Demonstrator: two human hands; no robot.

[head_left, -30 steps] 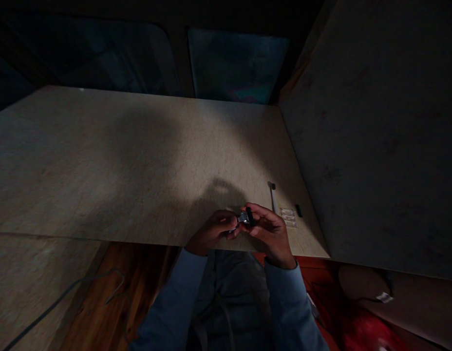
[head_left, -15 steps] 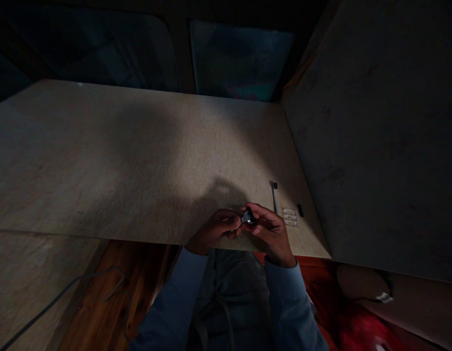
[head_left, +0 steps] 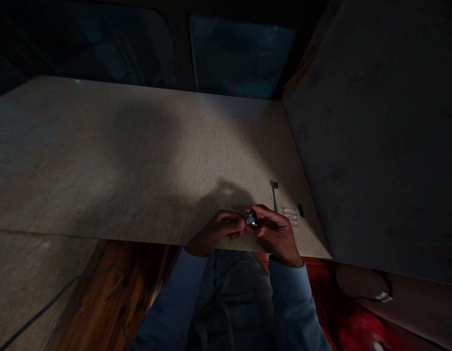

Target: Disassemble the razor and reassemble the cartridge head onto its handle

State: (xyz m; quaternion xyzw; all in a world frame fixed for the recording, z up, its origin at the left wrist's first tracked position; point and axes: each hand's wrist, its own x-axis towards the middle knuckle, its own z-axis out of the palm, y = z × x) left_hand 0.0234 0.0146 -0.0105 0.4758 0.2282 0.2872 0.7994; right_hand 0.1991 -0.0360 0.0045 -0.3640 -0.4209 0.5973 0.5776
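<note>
Both of my hands meet over the near edge of a beige table. My right hand pinches a small shiny metal and black object between thumb and fingers. The curled fingertips of my left hand touch the same object from the left. What the object is stays unclear in the dim light. Blue sleeves cover both forearms.
A thin white stick with a dark tip, a small clear blister strip and a tiny black piece lie just right of my hands. A large tilted board stands at the right. A cable trails over the wooden floor.
My hands have shifted slightly right, and the small object has turned between my fingers, showing less of its black part.
</note>
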